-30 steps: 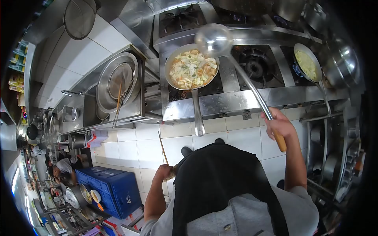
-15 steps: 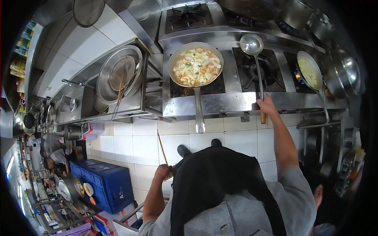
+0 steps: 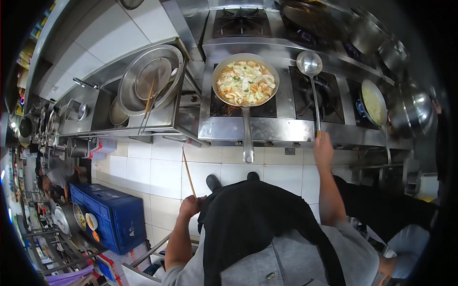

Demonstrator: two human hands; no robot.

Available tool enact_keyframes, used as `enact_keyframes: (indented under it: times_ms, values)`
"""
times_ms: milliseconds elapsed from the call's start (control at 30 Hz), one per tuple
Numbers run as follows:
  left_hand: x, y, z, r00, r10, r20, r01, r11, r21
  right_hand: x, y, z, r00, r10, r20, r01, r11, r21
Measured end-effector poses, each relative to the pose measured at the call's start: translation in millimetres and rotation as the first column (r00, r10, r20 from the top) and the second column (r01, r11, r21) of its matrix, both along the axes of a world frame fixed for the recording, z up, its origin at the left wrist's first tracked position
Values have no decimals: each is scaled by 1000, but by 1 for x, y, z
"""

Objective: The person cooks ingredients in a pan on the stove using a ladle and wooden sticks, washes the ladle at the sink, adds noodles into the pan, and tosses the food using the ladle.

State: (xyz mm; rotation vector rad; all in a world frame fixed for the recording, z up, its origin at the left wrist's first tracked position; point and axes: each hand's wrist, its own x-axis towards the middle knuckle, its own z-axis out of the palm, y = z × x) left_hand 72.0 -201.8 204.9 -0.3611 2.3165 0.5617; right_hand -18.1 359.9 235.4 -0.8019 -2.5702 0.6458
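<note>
My right hand (image 3: pixel 324 148) is closed around the wooden handle end of a long metal ladle (image 3: pixel 315 97). The ladle's bowl rests over a burner (image 3: pixel 320 90) on the stove. To the left of it, a frying pan (image 3: pixel 247 125) filled with chopped cabbage, bits of carrot and broth (image 3: pixel 245 82) sits on another burner, its handle pointing toward me. Down by my apron, my left hand (image 3: pixel 191 207) is closed on long thin wooden chopsticks (image 3: pixel 189 172), tips pointing forward over the floor. Whether it is one stick or a pair, I cannot tell.
A second pan (image 3: pixel 374 102) of pale food stands over a blue flame at right. Metal bowls with a strainer and chopsticks (image 3: pixel 150 97) occupy the left sink counter. A blue crate (image 3: pixel 112 217) stands behind on the left. Another person (image 3: pixel 391 209) is close on my right.
My right hand has slid back toward the end of the ladle's handle. The other person on my right has come further into view. My view has shifted slightly; my left hand still holds the chopsticks.
</note>
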Motion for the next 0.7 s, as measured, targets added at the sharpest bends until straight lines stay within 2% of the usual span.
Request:
enact_keyframes:
  times_ms: [33,67,100,133,167,233,300,367,433,500,567,600,633,700]
  values:
    - [-2,-2,0,996,63,-67,-60,997,40,14,-7,-16,1000,28,-5,-28,999,33]
    - [-7,-1,7,994,28,-106,-26,999,26,29,-18,-22,986,164,27,-164,986,-15]
    - [-8,-4,6,971,-54,-233,59,998,16,46,-33,-29,953,297,55,-293,954,-67]
    - [-14,-1,17,965,-68,-253,80,996,37,64,-50,-55,911,407,59,-393,904,-171]
    - [-24,1,34,958,-87,-275,105,993,55,77,-73,-48,827,508,243,-395,831,-392]
    - [-43,-3,54,933,-136,-333,170,983,75,90,-116,-52,566,800,200,-607,568,-555]
    - [-68,-11,64,896,-203,-396,258,962,91,88,-159,-63,501,860,91,-451,350,-821]
    - [-93,-20,70,821,-331,-465,404,913,64,69,-214,-37,589,795,-147,-382,113,-917]
    - [-117,-18,86,794,-381,-474,467,881,74,38,-263,-27,615,785,-75,-478,295,-827]
    - [-138,-14,96,771,-441,-460,559,814,157,6,-303,9,695,718,-26,-459,416,-785]
    - [-153,-5,93,728,-487,-483,636,743,209,-13,-343,26,768,609,-196,-553,478,-683]
    - [-157,0,90,691,-515,-507,691,675,256,-22,-360,31,781,594,-191,-540,490,-684]
    - [-160,8,82,683,-527,-506,704,660,262,-29,-373,36,793,570,-213,-523,461,-717]
    - [-161,23,69,758,-514,-402,653,614,444,-28,-387,33,815,533,-229,-499,442,-746]
